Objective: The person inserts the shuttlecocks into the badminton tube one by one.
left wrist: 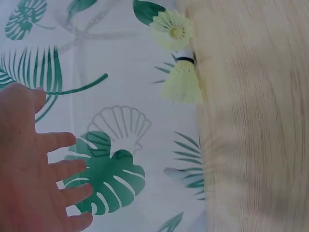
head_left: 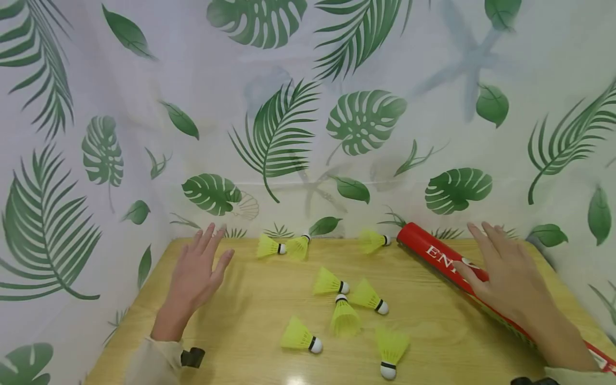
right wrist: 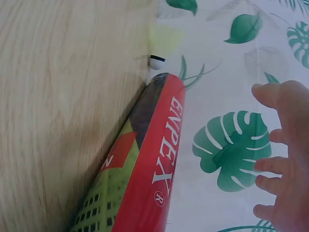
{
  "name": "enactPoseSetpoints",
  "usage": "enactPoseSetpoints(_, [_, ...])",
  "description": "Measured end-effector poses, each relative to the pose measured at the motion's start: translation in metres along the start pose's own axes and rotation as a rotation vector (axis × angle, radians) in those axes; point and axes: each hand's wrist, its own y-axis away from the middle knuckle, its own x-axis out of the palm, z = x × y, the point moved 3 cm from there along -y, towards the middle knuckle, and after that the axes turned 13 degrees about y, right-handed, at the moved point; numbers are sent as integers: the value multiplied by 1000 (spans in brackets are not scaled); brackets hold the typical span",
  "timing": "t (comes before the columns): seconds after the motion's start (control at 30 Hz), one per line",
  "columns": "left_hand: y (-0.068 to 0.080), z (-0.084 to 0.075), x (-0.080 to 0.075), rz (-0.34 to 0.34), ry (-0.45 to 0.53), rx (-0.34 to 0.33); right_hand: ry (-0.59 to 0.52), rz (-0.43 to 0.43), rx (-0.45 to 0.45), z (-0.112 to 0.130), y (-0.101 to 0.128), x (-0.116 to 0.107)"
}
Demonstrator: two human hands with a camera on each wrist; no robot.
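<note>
Several yellow shuttlecocks lie scattered on a wooden table (head_left: 250,331); one (head_left: 329,282) sits near the middle and another (head_left: 391,350) near the front. A red tube (head_left: 433,255) lies slanted along the right side. My left hand (head_left: 197,270) hovers over the far left corner, fingers spread and holding nothing. My right hand (head_left: 505,278) is spread above the tube, also holding nothing; I cannot tell whether it touches. In the left wrist view, the left hand (left wrist: 34,169) is apart from two shuttlecocks (left wrist: 182,79). In the right wrist view, the right hand (right wrist: 287,164) is beside the tube (right wrist: 154,169).
A white curtain with green leaf prints (head_left: 289,133) hangs close behind the table and down both sides. Three shuttlecocks rest along the back edge, one (head_left: 373,240) just off the tube's far end. Bare wood (head_left: 231,299) lies between the left hand and the middle cluster.
</note>
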Motion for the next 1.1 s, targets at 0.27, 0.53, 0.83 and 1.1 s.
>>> enactPoseSetpoints(0.27, [15,-18,11,-95,165,91,-76,-156,26,-4,11,-8])
enactPoseSetpoints(0.53, [29,-32,21,-71,351,57,-200,-84,143,-5,19,-7])
enactPoseSetpoints(0.83, [45,-50,36,6,677,71,-282,-70,209,-10,23,0])
enactPoseSetpoints(1.1, [57,-49,47,153,830,-18,-367,-87,155,-10,21,29])
